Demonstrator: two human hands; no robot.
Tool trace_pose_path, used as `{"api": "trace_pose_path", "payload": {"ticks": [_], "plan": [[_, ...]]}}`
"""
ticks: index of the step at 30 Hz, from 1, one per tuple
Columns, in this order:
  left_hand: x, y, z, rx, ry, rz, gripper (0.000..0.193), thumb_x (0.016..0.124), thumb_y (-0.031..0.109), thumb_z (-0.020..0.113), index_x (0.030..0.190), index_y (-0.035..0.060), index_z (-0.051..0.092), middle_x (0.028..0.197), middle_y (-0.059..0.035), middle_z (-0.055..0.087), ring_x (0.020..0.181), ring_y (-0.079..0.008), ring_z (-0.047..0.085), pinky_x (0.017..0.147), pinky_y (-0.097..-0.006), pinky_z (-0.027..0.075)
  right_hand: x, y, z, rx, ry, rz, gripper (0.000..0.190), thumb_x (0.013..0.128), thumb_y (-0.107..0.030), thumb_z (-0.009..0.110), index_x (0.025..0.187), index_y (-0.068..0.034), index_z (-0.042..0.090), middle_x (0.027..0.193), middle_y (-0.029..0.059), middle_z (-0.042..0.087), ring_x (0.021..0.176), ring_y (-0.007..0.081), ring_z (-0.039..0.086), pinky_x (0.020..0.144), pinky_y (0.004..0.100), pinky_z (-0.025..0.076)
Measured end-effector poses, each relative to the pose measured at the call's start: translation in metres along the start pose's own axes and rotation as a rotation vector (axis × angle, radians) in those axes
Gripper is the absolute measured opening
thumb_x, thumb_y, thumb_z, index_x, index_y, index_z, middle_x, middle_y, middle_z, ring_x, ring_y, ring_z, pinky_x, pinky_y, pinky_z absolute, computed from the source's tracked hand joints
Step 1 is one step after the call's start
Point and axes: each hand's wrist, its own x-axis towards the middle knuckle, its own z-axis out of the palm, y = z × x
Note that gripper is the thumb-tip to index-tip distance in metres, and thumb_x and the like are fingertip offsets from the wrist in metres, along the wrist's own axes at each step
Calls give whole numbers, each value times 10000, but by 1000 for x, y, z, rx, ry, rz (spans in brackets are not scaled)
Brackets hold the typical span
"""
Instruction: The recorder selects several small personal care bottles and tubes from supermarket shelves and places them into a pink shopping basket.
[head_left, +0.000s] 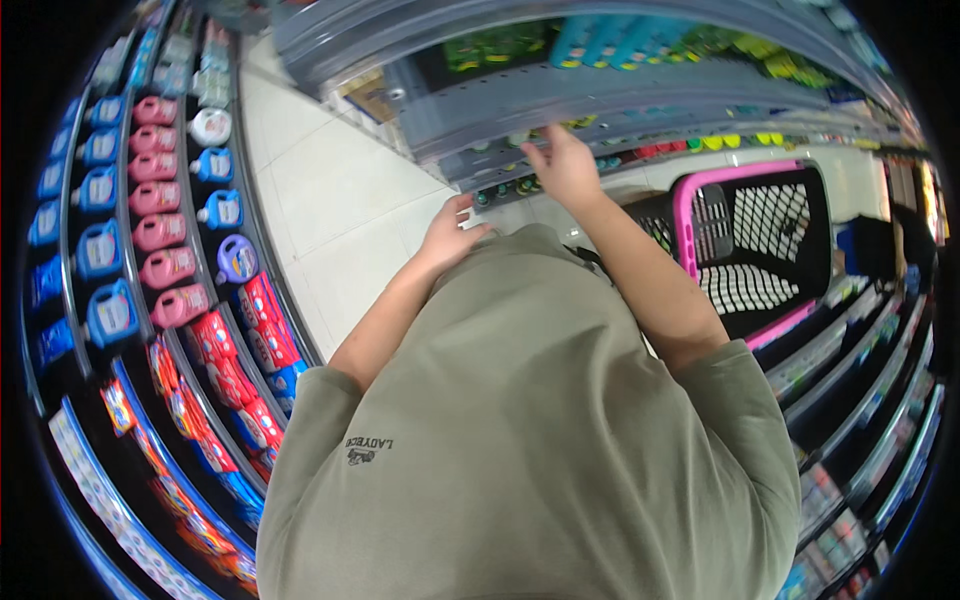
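My left hand hangs in front of my waist with its fingers apart and nothing in it. Further forward, my right hand reaches to the front of a grey metal shelf unit. Its thumb and fingers are spread, and I see nothing held; whether the fingertips touch the shelf is unclear. Small dark bottles with green caps stand on a low shelf just beyond both hands. Higher up are teal bottles and green bottles, blurred.
To the right stands a black mesh shopping basket with a pink rim. Shelves at left carry pink detergent jugs, blue jugs and red packets. Pale floor tiles run between the shelves. More shelving lies at right.
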Motion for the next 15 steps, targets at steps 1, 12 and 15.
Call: {"api": "trace_pose_path", "payload": {"ticks": [1, 12, 15], "plan": [[1, 3, 4, 3, 0, -7, 683, 764, 214, 704, 1299, -43, 365, 1300, -207, 463, 1181, -337, 480, 954, -403, 424, -5, 2, -3, 28, -8, -41, 387, 806, -220, 680, 1069, 31, 548, 1001, 209, 635, 792, 327, 655, 676, 376, 523], [17, 21, 57, -50, -85, -83, 618, 798, 127, 674, 1306, -23, 355, 1316, -210, 439, 1196, -309, 467, 970, -377, 414, -110, 27, -158, 592, -216, 152, 221, 842, -99, 629, 1032, 10, 601, 917, 111, 676, 821, 142, 660, 707, 265, 517], [17, 32, 78, -57, -114, -123, 625, 815, 110, 666, 1324, -18, 327, 1337, -207, 415, 1201, -303, 453, 992, -372, 393, -131, 72, -205, 780, 228, 386, 139, 876, -134, 608, 845, 0, 629, 737, 57, 653, 697, 83, 614, 640, 222, 486]]}}
